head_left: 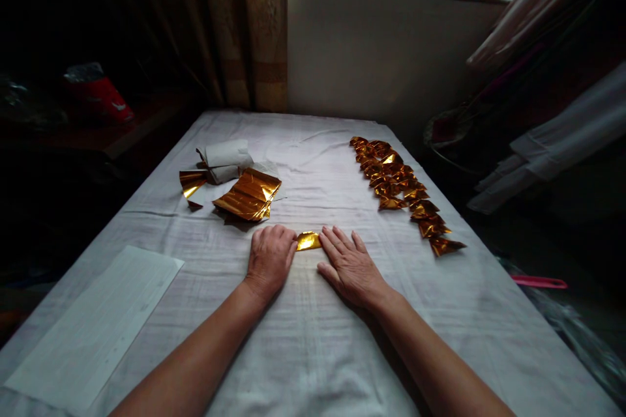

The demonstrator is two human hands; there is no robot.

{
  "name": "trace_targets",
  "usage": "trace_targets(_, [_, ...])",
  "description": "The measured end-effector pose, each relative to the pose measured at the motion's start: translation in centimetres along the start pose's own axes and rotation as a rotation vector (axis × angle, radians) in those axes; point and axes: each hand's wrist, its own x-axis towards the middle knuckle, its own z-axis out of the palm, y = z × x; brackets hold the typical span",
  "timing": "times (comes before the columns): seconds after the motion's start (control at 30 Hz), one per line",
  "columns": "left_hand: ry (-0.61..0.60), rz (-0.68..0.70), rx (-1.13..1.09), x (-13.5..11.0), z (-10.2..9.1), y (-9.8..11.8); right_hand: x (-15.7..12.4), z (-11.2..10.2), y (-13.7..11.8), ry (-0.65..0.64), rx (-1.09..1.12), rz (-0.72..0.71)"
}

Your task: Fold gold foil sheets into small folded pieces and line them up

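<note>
Holding a gold-foil strip (308, 241), left hand (272, 255) curled, right hand (351, 266) flat, I'd seemingly finished pointed gold-foil pieces (430, 229), not stacked gold-foil sheets (248, 195).

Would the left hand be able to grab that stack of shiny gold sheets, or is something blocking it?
Probably yes: the gold sheets lie just beyond the left hand, and nothing seems to stand between them. The hand is at the small gold strip now, though.
</note>
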Motion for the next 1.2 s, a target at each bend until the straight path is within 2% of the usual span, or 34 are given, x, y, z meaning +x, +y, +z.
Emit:
trace_targets(0.1, [-0.003,0.172,-0.049,-0.3,0.3,0.6,0.0,0.0,-0.1,0.0,-0.012,0.005])
trace_targets(0.2, [-0.113,0.287,-0.062,-0.7,0.7,1.0,0.0,0.2,0.0,0.017,-0.014,-0.007])
trace_targets(0.33, [-0.243,0.285,-0.04,-1.1,1.1,0.5,-0.1,0.4,0.1,0.046,-0.009,-0.018])
trace_targets(0.5, [-0.28,0.276,-0.013,-1.7,0.6,-1.0,-0.2,0.2,0.0,0.03,-0.002,-0.001])
trace_targets(0.7, [-0.255,0.287,0.023,-2.1,0.1,-2.3,-0.1,-0.1,-0.1,-0.004,-0.004,0.021])
trace_targets(0.83, [-0.201,0.313,0.016,-1.8,-0.1,-2.3,-0.1,-0.1,-0.2,0.009,0.012,0.024])
trace_targets(1.03, [-0.078,0.249,-0.068,-0.4,-0.6,-1.2,0.2,0.1,-0.5,0.132,0.04,0.045])
trace_targets(1.2, [-0.058,0.25,-0.1,0.6,-0.5,-1.1,0.8,-0.2,-0.3,0.212,0.074,0.024])
